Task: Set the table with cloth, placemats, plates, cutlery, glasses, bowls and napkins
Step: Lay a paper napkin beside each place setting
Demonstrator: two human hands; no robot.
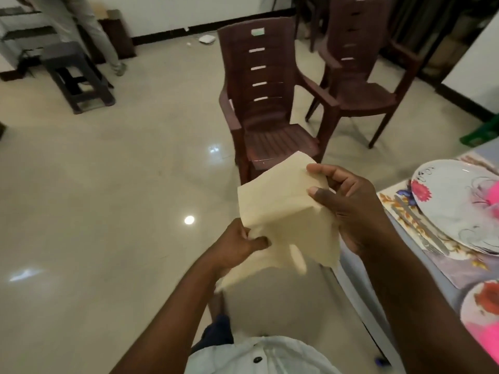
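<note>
napkin: cream napkin point(280, 209) held up in the air over the floor, just left of the desk edge, partly folded, lower part drooping and blurred
left hand: left hand point(240, 245) pinches the napkin's lower left edge, thumb on top, fingers curled under
right hand: right hand point(348, 209) pinches the napkin's upper right edge between thumb and fingertips
desk: desk point(405, 268) at the right, covered by a pale cloth
placemat: floral placemat point(442, 265) on the desk
plate: white floral plate point(459, 203) on the placemat
cutlery: 2 pieces of cutlery point(417, 222) just left of the plate, on the placemat, type unclear
2nd plate: plate with red flower point(478, 306) at the lower right, something pink on it
chairs: brown plastic chair point(259, 103) straight ahead, 2nd chair point(359, 76) behind it to the right
stool: dark stool point(75, 76) far left on the tiled floor point(108, 198)
other person: legs point(89, 31) of another person near the stool
</note>
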